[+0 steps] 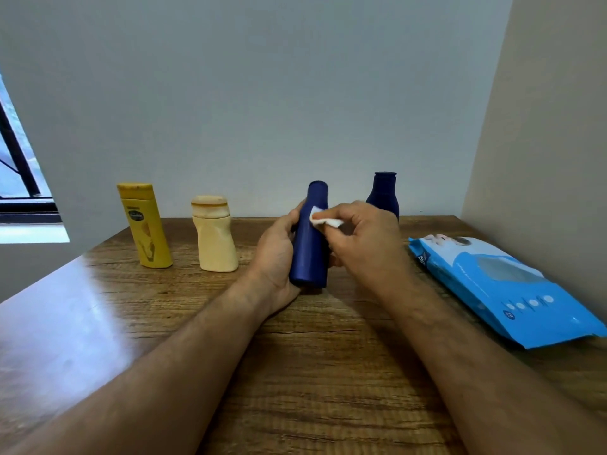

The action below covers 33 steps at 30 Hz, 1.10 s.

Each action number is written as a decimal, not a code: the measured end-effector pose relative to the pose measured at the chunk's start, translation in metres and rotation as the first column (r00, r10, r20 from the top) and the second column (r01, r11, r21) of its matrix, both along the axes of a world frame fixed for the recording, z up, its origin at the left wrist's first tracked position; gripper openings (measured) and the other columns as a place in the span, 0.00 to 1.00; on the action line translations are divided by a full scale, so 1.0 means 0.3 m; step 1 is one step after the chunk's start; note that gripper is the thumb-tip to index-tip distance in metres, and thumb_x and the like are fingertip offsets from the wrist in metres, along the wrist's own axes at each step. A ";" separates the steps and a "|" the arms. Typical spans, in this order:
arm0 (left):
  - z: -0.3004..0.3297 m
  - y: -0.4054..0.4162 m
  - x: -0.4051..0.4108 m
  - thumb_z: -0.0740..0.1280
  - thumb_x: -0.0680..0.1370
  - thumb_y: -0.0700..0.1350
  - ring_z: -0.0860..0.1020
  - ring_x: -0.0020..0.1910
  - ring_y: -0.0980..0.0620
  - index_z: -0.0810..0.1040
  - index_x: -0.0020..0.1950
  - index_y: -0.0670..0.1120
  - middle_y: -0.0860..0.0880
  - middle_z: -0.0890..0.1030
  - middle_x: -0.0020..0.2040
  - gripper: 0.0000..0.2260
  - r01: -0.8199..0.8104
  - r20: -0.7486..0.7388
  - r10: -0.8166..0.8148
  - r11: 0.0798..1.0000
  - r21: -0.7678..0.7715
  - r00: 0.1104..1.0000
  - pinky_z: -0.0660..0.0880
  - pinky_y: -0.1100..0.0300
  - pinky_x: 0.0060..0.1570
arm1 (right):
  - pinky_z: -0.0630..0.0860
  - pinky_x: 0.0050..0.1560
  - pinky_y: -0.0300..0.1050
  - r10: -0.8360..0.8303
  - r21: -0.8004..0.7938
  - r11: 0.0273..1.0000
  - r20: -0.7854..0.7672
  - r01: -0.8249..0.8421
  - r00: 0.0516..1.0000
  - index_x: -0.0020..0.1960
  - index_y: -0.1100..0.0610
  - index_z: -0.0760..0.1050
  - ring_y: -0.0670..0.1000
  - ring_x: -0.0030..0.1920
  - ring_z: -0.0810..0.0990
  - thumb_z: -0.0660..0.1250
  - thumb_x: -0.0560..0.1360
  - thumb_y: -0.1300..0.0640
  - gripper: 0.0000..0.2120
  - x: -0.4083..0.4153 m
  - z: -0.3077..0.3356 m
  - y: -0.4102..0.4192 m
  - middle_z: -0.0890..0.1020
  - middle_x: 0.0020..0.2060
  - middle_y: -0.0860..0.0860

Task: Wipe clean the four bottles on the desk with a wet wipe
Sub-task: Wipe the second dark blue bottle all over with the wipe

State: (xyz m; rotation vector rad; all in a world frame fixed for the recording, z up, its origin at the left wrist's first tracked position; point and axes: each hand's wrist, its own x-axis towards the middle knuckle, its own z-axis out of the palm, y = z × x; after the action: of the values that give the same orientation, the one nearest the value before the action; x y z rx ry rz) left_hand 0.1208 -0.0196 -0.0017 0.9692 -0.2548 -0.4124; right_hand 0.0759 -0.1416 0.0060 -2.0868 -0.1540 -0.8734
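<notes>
Far to the left of the left grip, a yellow bottle (144,226) stands upright on the tabletop (98,307); between it and that grip stands a cream bottle (215,236), also upright, apart from both; the left hand (276,254) curls its fingers round the slim blue bottle (310,244), which is held upright just above or at the tabletop, I cannot tell which; against the upper part of that bottle the right hand (364,239) presses a small white wet wipe (323,220), pinched between thumb and fingertips; just behind the right grip stands a second dark blue bottle (384,192), rounder, with its lower part hidden by the hand; well to the right of both grips lies a flat blue wipes pack (505,290) on the tabletop, near the side wall (551,126).
</notes>
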 end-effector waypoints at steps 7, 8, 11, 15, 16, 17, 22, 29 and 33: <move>-0.004 -0.004 0.011 0.57 0.85 0.54 0.83 0.43 0.48 0.78 0.67 0.45 0.43 0.85 0.49 0.19 -0.037 -0.012 0.037 0.999 0.011 0.999 0.81 0.52 0.45 | 0.77 0.39 0.34 0.072 -0.139 0.987 -0.020 -0.074 0.997 0.49 0.49 0.85 0.43 0.40 0.80 0.72 0.73 0.59 0.07 -0.012 0.003 0.000 0.81 0.43 0.44; -0.005 -0.004 0.019 0.57 0.85 0.55 0.83 0.43 0.47 0.78 0.67 0.44 0.43 0.84 0.47 0.19 -0.068 -0.040 0.068 0.998 -0.002 0.997 0.81 0.51 0.47 | 0.75 0.38 0.32 0.108 -0.198 0.974 -0.044 -0.115 0.993 0.48 0.50 0.86 0.42 0.39 0.80 0.73 0.72 0.60 0.08 -0.021 0.003 0.006 0.82 0.41 0.43; -0.008 0.002 0.046 0.58 0.85 0.55 0.82 0.35 0.48 0.78 0.58 0.42 0.44 0.83 0.38 0.18 -0.165 -0.096 0.160 0.986 -0.037 0.982 0.79 0.51 0.45 | 0.78 0.38 0.35 0.199 -0.254 0.942 -0.103 -0.219 0.975 0.44 0.52 0.86 0.44 0.38 0.81 0.72 0.69 0.63 0.08 -0.031 0.003 0.017 0.84 0.38 0.45; -0.005 0.010 0.036 0.59 0.84 0.54 0.82 0.41 0.48 0.80 0.62 0.45 0.43 0.83 0.45 0.16 -0.060 -0.052 0.057 0.996 -0.063 0.997 0.79 0.50 0.48 | 0.77 0.39 0.33 0.110 -0.219 0.968 -0.070 -0.123 0.991 0.49 0.50 0.85 0.42 0.40 0.80 0.72 0.73 0.59 0.07 -0.017 0.002 0.018 0.82 0.43 0.44; -0.004 0.011 0.027 0.59 0.84 0.54 0.82 0.41 0.48 0.80 0.64 0.48 0.44 0.84 0.47 0.16 -0.014 -0.016 0.014 0.998 -0.054 1.000 0.80 0.52 0.45 | 0.77 0.39 0.33 0.077 -0.162 0.983 -0.042 -0.083 0.996 0.50 0.49 0.84 0.42 0.41 0.80 0.71 0.74 0.57 0.07 -0.014 0.004 0.015 0.81 0.44 0.44; -0.004 0.010 0.019 0.58 0.84 0.53 0.82 0.41 0.48 0.80 0.65 0.49 0.44 0.84 0.48 0.16 0.023 0.026 -0.023 0.999 -0.036 0.999 0.81 0.54 0.42 | 0.79 0.39 0.34 0.048 -0.088 0.995 -0.008 -0.049 0.999 0.52 0.49 0.84 0.43 0.41 0.80 0.71 0.75 0.57 0.07 -0.011 0.006 0.012 0.80 0.45 0.45; -0.012 0.003 0.007 0.59 0.84 0.54 0.80 0.38 0.48 0.79 0.66 0.49 0.43 0.83 0.48 0.17 0.045 0.143 -0.057 0.995 0.088 0.988 0.77 0.52 0.41 | 0.81 0.36 0.37 -0.081 0.096 0.993 0.092 0.072 0.992 0.54 0.51 0.82 0.47 0.42 0.82 0.70 0.76 0.57 0.08 -0.013 0.025 0.003 0.79 0.49 0.46; -0.014 0.016 0.052 0.57 0.85 0.52 0.80 0.46 0.47 0.78 0.68 0.52 0.44 0.83 0.50 0.16 -0.080 0.059 0.088 0.989 -0.123 0.994 0.77 0.47 0.56 | 0.74 0.36 0.30 0.220 -0.216 0.941 -0.193 -0.260 0.956 0.46 0.50 0.85 0.40 0.37 0.81 0.73 0.71 0.61 0.07 -0.038 0.004 0.033 0.83 0.39 0.43; -0.012 0.030 0.061 0.59 0.84 0.50 0.78 0.54 0.44 0.80 0.67 0.53 0.44 0.82 0.58 0.15 -0.074 0.067 0.082 0.990 -0.120 0.994 0.71 0.43 0.66 | 0.74 0.38 0.31 0.183 -0.209 0.954 -0.170 -0.217 0.968 0.46 0.48 0.85 0.41 0.38 0.80 0.72 0.72 0.59 0.07 -0.026 -0.001 0.040 0.83 0.43 0.44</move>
State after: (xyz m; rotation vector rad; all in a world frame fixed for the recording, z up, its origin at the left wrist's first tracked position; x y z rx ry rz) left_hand 0.1391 -0.0105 -0.0053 0.8764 -0.3017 -0.2883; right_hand 0.0680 -0.1297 0.0057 -2.2902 -0.3951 -0.5972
